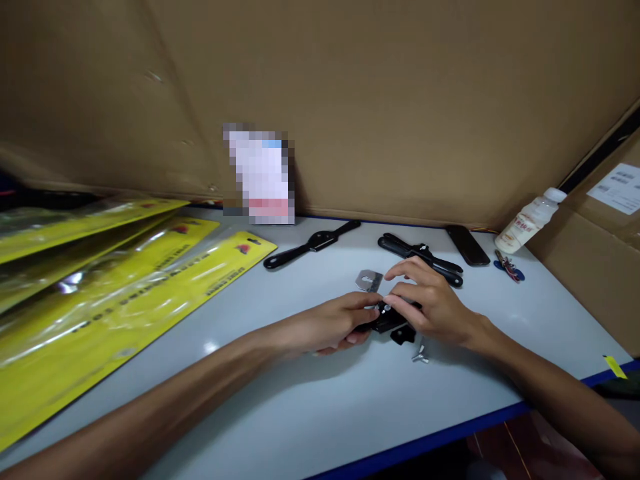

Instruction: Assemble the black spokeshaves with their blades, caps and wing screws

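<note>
Both my hands are together over a small black tool body (389,321) near the middle of the table (280,400). My left hand (334,325) has it gripped from the left side, fingers curled around and under it, and my right hand (429,303) sits on top from the right, fingertips pinching at a little shiny bit on the upper face. Can't really tell what that bit is, too small and half covered.

Just below my right hand there's a metal wing nut (421,355) lying loose on the table, and just behind my fingers is a flat steel blade (369,280) with a slot cut in it. Further back are two more black two-handled tools: one (313,244) to the left, another (420,257) right behind my right hand. Past those, a dark flat case (467,245), some keys (508,267) and a small white bottle (531,220) leaning at the cardboard. Off to my left is a stack of yellow blister cards (120,293).
</note>
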Demonstrator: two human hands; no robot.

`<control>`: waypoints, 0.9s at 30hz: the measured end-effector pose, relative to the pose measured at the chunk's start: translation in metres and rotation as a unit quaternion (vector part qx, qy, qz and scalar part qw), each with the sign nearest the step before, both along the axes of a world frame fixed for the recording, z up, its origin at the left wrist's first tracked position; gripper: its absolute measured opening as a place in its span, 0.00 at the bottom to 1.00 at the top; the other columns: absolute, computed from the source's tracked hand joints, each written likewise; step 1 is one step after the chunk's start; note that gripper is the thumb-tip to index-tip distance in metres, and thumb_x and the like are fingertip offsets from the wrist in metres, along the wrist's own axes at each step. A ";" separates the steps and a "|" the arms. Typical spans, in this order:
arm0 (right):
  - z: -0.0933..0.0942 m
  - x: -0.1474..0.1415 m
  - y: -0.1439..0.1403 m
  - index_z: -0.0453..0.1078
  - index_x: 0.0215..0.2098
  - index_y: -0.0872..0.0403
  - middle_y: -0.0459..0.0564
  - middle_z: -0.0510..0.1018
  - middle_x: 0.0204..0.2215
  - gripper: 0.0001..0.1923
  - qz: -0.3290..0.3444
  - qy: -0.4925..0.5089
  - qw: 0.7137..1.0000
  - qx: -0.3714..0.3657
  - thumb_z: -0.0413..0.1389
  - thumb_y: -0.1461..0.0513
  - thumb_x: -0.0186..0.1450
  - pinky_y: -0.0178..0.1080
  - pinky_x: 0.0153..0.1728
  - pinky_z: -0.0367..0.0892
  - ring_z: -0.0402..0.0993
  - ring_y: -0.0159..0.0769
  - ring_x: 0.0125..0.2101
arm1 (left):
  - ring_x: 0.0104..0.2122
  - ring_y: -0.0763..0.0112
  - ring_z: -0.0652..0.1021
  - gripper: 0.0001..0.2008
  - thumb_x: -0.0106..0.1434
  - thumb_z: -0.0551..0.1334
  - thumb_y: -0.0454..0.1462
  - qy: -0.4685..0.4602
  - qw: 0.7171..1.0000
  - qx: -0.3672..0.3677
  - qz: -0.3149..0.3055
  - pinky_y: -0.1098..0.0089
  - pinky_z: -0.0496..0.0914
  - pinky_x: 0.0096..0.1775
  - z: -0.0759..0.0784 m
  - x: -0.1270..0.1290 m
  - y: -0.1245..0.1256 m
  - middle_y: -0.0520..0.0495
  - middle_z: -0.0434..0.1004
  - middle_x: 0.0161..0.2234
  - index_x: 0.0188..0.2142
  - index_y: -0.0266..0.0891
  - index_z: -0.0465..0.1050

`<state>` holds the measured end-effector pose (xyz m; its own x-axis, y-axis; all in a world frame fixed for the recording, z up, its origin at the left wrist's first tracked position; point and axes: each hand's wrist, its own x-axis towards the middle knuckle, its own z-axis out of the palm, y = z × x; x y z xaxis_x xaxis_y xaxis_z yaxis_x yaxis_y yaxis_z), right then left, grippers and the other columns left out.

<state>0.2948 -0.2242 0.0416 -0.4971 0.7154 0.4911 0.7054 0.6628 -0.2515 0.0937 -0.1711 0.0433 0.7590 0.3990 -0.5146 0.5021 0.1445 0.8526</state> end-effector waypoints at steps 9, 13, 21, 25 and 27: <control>-0.001 0.000 0.000 0.69 0.32 0.54 0.53 0.76 0.41 0.07 0.003 -0.007 0.998 -0.057 0.60 0.61 0.67 0.44 0.45 0.68 0.69 0.40 0.45 | 0.17 0.78 0.51 0.15 0.69 0.51 0.42 -0.022 1.000 0.014 -0.008 0.77 0.47 0.16 0.000 -0.002 -0.001 0.60 0.55 0.21 0.51 0.39 0.63; -0.006 -0.013 -0.004 0.68 0.33 0.56 0.55 0.76 0.38 0.07 -0.061 -0.057 0.996 -0.016 0.55 0.62 0.69 0.45 0.43 0.66 0.69 0.42 0.42 | 0.16 0.78 0.51 0.15 0.67 0.52 0.42 -0.030 0.999 0.014 0.008 0.78 0.46 0.15 -0.005 -0.002 -0.001 0.61 0.55 0.20 0.50 0.39 0.64; 0.003 -0.006 0.001 0.72 0.30 0.54 0.48 0.76 0.26 0.19 -0.168 -0.071 0.977 -0.108 0.48 0.56 0.74 0.37 0.28 0.54 0.66 0.33 0.25 | 0.16 0.79 0.49 0.22 0.66 0.55 0.44 -0.077 0.996 -0.026 0.024 0.78 0.43 0.15 -0.004 -0.008 0.002 0.62 0.55 0.21 0.58 0.41 0.61; 0.002 0.002 0.008 0.70 0.18 0.53 0.47 0.69 0.17 0.30 -0.203 -0.119 0.962 -0.138 0.45 0.52 0.74 0.38 0.26 0.46 0.59 0.31 0.19 | 0.15 0.80 0.55 0.27 0.65 0.58 0.50 -0.125 0.992 -0.034 0.001 0.78 0.47 0.15 -0.003 -0.010 0.001 0.60 0.62 0.21 0.58 0.39 0.61; -0.001 0.010 0.018 0.68 0.16 0.54 0.45 0.65 0.15 0.30 -0.245 -0.107 0.950 -0.159 0.46 0.51 0.73 0.37 0.25 0.45 0.56 0.30 0.18 | 0.14 0.78 0.61 0.30 0.66 0.53 0.55 -0.148 0.989 -0.012 0.019 0.76 0.51 0.15 -0.003 -0.009 0.005 0.56 0.68 0.22 0.58 0.38 0.61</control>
